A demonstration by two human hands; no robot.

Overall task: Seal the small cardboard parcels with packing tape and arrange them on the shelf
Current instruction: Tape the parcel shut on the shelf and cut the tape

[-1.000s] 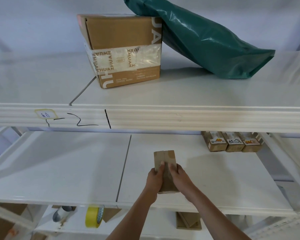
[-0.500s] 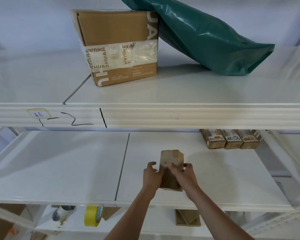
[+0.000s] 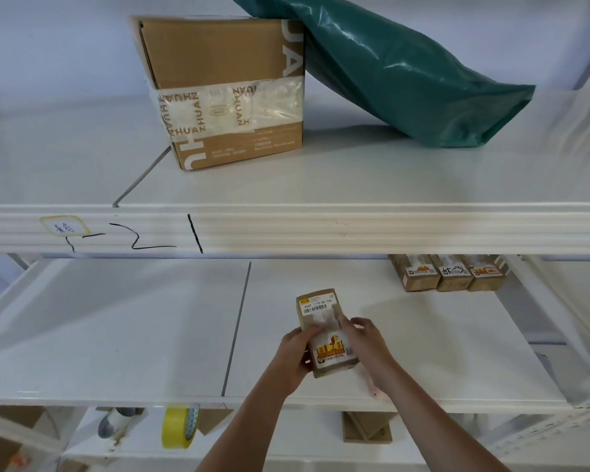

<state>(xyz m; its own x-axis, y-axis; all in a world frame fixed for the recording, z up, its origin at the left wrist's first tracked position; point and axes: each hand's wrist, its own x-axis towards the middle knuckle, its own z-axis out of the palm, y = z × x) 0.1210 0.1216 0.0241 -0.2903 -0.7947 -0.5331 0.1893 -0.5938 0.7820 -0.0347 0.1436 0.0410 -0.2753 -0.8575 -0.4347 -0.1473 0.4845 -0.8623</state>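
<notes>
I've turned the small parcel [image 3: 326, 332] over: a second ago plain cardboard faced me, now its label and barcode do. My left hand [image 3: 295, 356] curls round its left edge and my right hand [image 3: 363, 342] pinches the right, holding it over the middle shelf [image 3: 150, 335]. It looks taped, so shelving seems next, beside the three parcels [image 3: 448, 272] at the back right. Above sit a large box [image 3: 225, 90] and a green bag [image 3: 406, 69]; a yellow tape roll [image 3: 178, 427] lies below.

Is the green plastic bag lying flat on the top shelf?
No, the green plastic bag is propped at a slant, its upper end resting on the large taped cardboard box.
</notes>
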